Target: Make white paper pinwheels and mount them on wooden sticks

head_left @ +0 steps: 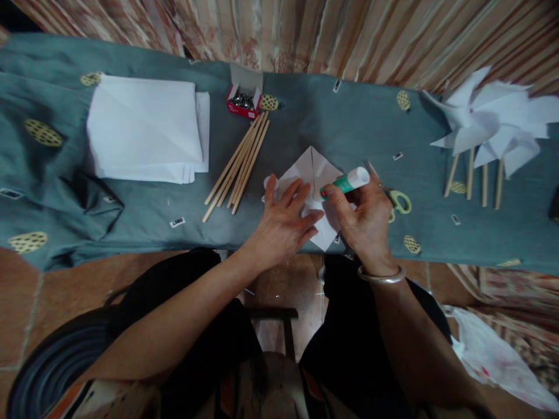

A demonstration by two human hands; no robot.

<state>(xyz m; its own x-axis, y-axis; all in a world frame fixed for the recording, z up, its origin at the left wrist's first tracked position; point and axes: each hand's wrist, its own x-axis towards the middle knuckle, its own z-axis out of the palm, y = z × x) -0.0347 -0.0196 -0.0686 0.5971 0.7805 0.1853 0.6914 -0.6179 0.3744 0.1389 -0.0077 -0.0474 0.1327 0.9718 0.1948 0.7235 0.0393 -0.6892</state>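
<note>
On the left I see a pile of paper [144, 128] and loose sticks [238, 166], not used yet. The left hand [283, 224] lies flat, fingers spread, on the folded paper [312, 169] in the middle. The right hand [367, 224] grips a glue stick [347, 183], tip on it. Paper windmills [489, 125] on the right look done.

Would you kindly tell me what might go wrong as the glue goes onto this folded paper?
1. The left hand lies flat on the paper right beside the tip of the glue stick, so glue may smear onto it.
2. The scissors lie just beyond the right hand, which holds the stick; a wide stroke might knock them.
3. The paper's near corner reaches the edge of the table, so it could slide off.
</note>
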